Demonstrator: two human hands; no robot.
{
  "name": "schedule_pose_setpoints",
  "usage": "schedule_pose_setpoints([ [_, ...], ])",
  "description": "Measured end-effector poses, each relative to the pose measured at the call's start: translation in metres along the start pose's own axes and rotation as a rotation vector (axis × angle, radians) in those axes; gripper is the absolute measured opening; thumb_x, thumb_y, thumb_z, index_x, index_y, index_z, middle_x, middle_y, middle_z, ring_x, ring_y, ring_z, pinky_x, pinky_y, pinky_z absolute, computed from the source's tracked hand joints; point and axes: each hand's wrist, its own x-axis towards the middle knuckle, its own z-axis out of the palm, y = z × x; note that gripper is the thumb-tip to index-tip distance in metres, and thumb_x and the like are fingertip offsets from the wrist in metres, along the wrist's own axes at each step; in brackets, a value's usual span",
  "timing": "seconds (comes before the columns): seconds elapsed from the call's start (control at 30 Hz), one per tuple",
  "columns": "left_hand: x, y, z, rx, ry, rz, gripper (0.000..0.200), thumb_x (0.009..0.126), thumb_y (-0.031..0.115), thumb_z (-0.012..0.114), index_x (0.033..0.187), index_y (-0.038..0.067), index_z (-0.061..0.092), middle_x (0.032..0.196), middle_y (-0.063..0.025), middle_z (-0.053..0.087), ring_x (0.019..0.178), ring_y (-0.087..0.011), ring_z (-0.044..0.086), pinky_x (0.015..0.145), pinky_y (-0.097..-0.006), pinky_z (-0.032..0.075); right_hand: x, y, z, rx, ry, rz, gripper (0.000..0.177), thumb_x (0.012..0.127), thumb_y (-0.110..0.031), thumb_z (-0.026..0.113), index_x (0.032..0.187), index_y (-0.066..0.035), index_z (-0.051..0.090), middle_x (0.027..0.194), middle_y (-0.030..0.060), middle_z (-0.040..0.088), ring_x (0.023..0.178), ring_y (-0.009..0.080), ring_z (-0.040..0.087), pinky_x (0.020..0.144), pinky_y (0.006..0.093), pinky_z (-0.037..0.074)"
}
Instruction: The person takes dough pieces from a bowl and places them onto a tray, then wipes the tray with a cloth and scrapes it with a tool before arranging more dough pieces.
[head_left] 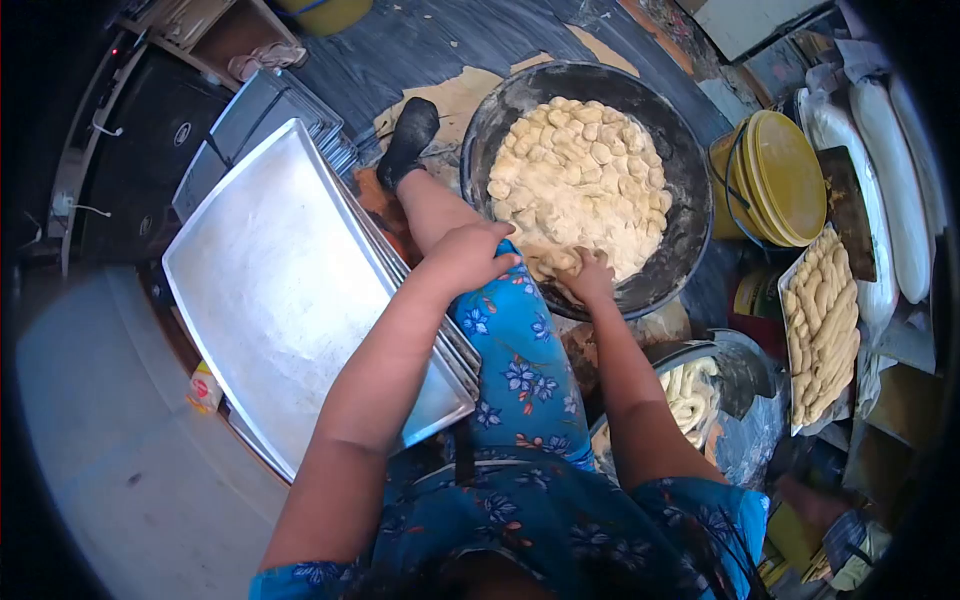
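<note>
My left hand (468,258) rests on my knee, over the blue flowered cloth (522,375), with its fingers apart and nothing in them. My right hand (588,278) reaches into the near side of a wide black basin (690,190), its fingers curled round a piece of dough (556,264). Many rounded lumps of floured dough (590,150) fill the basin, packed together at the far side and under loose flour nearer me. My fingers partly hide the piece in my right hand.
Stacked metal trays (285,290) stand at my left. Right of the basin is a yellow bucket (790,180) with a lid. A tray of twisted dough (822,325) lies beyond it, and a container of dough strands (690,400) sits by my right forearm.
</note>
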Motion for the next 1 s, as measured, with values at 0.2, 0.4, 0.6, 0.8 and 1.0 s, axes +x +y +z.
schedule_pose_setpoints([
  [0.2,0.007,-0.002,0.004,-0.008,0.039,0.048,0.049,0.085,0.031,0.064,0.124,0.002,0.057,0.113,-0.0215,0.063,0.103,-0.038,0.061,0.088,-0.0433,0.048,-0.004,-0.009,0.013,-0.037,-0.051,-0.08,0.076,0.067,-0.046,0.078,0.135,-0.023,0.049,0.135,0.0224,0.045,0.11,0.0438,0.057,0.092,0.0464,0.05],
  [0.4,-0.018,0.039,-0.035,-0.121,0.217,0.158,0.048,0.089,0.027,0.062,0.13,0.004,0.052,0.125,-0.0204,0.056,0.114,-0.0377,0.054,0.097,-0.0403,0.044,0.05,0.07,0.053,0.863,0.063,-0.085,0.065,0.072,-0.019,0.077,0.132,-0.015,0.051,0.119,0.0171,0.06,0.1,0.0326,0.063,0.081,0.0397,0.054],
  [0.6,-0.102,0.044,-0.071,-0.09,0.615,0.154,0.046,0.09,0.023,0.063,0.129,0.003,0.053,0.127,-0.019,0.056,0.119,-0.0342,0.053,0.102,-0.0393,0.041,0.011,0.059,-0.001,1.886,-0.037,0.138,0.058,0.084,-0.007,0.061,0.138,-0.016,0.042,0.123,0.0154,0.057,0.103,0.0319,0.062,0.084,0.0479,0.055],
  [0.8,-0.181,-0.002,-0.054,-0.721,0.923,-0.183,0.04,0.094,0.023,0.058,0.129,0.005,0.054,0.129,-0.0104,0.056,0.119,-0.0252,0.052,0.101,-0.0389,0.04,-0.052,-0.069,-0.092,1.93,-0.377,-0.424,0.066,0.08,-0.012,0.062,0.142,-0.012,0.037,0.129,0.0135,0.052,0.114,0.029,0.057,0.091,0.045,0.053],
  [1.0,-0.231,-0.032,-0.046,-0.807,1.394,-0.118,0.066,0.096,0.056,0.044,0.139,0.005,0.043,0.141,-0.0117,0.045,0.134,-0.0237,0.037,0.107,-0.0418,0.03,-0.165,-0.267,-0.111,1.32,-0.347,-1.065,0.073,0.07,-0.015,0.075,0.136,-0.009,0.045,0.126,0.0111,0.052,0.115,0.0266,0.053,0.098,0.0427,0.044],
])
